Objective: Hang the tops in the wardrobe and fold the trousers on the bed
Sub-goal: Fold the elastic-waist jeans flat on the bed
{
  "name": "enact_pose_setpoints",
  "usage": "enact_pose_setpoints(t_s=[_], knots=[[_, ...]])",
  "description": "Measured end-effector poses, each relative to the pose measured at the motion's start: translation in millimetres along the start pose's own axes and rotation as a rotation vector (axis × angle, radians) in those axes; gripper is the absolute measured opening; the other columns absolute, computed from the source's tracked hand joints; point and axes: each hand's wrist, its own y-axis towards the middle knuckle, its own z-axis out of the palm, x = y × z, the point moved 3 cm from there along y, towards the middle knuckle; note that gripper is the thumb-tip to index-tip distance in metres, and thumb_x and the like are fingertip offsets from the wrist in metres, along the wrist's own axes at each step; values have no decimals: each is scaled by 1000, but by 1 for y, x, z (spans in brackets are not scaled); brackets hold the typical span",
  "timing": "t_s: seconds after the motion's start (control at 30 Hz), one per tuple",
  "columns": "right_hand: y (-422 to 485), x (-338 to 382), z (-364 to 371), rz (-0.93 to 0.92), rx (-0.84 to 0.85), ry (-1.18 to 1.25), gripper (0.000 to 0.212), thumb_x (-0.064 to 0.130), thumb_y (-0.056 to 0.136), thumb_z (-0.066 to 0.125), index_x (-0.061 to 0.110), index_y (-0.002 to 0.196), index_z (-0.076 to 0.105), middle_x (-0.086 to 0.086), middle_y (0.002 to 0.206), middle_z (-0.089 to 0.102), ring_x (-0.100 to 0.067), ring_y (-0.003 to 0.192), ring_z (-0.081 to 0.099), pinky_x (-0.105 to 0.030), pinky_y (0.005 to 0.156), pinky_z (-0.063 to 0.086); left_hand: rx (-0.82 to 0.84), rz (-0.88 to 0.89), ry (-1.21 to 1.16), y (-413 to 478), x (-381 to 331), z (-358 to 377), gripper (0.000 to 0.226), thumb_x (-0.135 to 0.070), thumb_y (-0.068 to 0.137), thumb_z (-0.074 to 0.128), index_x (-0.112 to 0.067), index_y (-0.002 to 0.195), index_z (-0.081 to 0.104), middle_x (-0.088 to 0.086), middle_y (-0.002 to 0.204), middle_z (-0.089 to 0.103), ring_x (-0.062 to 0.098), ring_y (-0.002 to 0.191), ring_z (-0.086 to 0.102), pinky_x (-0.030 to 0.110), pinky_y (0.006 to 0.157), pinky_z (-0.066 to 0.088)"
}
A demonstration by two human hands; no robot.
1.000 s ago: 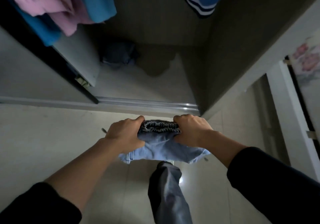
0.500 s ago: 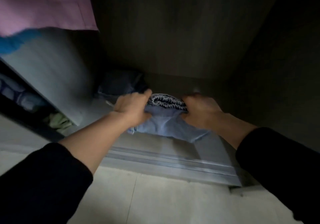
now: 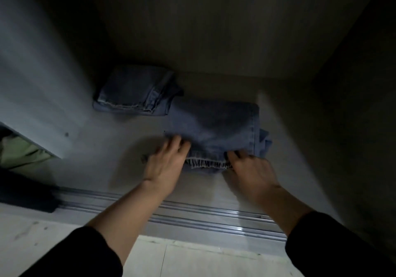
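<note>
Light-blue trousers: folded into a flat packet, lying on the wardrobe floor, with the gathered elastic waistband on the edge nearest the person.
Left hand: at the near-left corner of the trousers; fingers straight and spread, tips touching the fabric edge; blurred.
Right hand: at the near-right corner of the trousers, fingers bent down onto the fabric just above the waistband; whether they pinch it or only rest there I cannot tell.
Trousers against hands: the packet stretches away beyond both hands, and the waistband shows between them.
Dark jeans: a second folded pair, behind and to the left of the trousers, with its right end touching them.
Door track: metal rails on the near side of the trousers, running under both forearms.
Green cloth: far to the left of the trousers, past a panel.
Sleeves: black, pushed up the forearms.
</note>
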Motion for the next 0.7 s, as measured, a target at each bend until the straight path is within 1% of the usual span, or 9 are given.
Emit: enact_pose_setpoints(t_s=[0.13, 0.23, 0.33, 0.4, 0.47, 0.53, 0.6, 0.63, 0.7], knots=[[20, -10, -7, 94, -39, 130, 36, 24, 97, 47, 17, 133, 44, -10, 128, 55, -29, 109, 59, -36, 77, 48, 29, -42, -53, 27, 1, 2, 37, -1, 57, 79, -12, 91, 69, 12, 87, 61, 32, 58, 64, 33, 32, 43], [34, -19, 2, 139, -48, 248, 42, 27, 97, 45, 14, 137, 43, -9, 130, 52, -28, 115, 52, -34, 82, 47, 5, -7, -94, 48, 5, 17, 27, 0, 63, 60, -5, 88, 70, 16, 84, 63, 36, 64, 65, 35, 32, 47], [47, -24, 16, 81, -86, 213, 50, 30, 92, 52, 3, 134, 47, -15, 121, 57, -32, 107, 56, -35, 84, 49, 29, -17, -172, 66, 12, 29, 55, -5, 76, 27, -1, 115, 64, 22, 107, 62, 43, 83, 64, 48, 54, 56], [57, -27, 23, 64, -133, 164, 50, 32, 85, 57, -4, 121, 58, -18, 108, 62, -34, 94, 60, -35, 77, 52, 52, -72, -129, 76, 14, 38, 54, -3, 90, 32, -5, 144, 37, 18, 139, 45, 42, 109, 55, 46, 86, 48], [71, -30, 26, 67, -106, 176, 54, 36, 84, 54, -5, 119, 59, -20, 106, 62, -36, 93, 60, -35, 75, 52, 116, -112, -106, 91, 16, 44, 63, -12, 97, 39, -13, 153, 9, 11, 155, 21, 36, 130, 38, 41, 104, 32], [85, -33, 26, 77, -80, 208, 64, 42, 82, 47, -7, 122, 58, -23, 109, 62, -39, 96, 61, -36, 76, 53, 138, -139, -169, 108, 17, 43, 70, -19, 97, 44, -14, 153, 2, 8, 157, 12, 34, 138, 27, 38, 109, 25], [101, -37, 28, 74, -118, 218, 72, 47, 81, 40, -10, 122, 58, -26, 109, 63, -41, 94, 63, -38, 75, 55, 120, -133, -243, 126, 21, 45, 71, -24, 96, 45, -13, 153, 4, 8, 158, 10, 35, 139, 23, 41, 109, 28], [108, -39, 28, 74, -128, 229, 75, 49, 83, 39, -10, 127, 54, -27, 117, 61, -42, 102, 61, -39, 82, 53, 129, -127, -256, 133, 25, 48, 70, -26, 96, 44, -13, 153, 5, 9, 158, 10, 36, 140, 22, 43, 109, 30], [120, -44, 29, 85, -121, 194, 76, 51, 91, 40, -2, 145, 33, -21, 143, 42, -37, 129, 42, -36, 105, 38, 150, -112, -259, 143, 31, 53, 68, -29, 97, 40, -13, 153, 6, 10, 157, 12, 39, 139, 21, 46, 111, 31]])
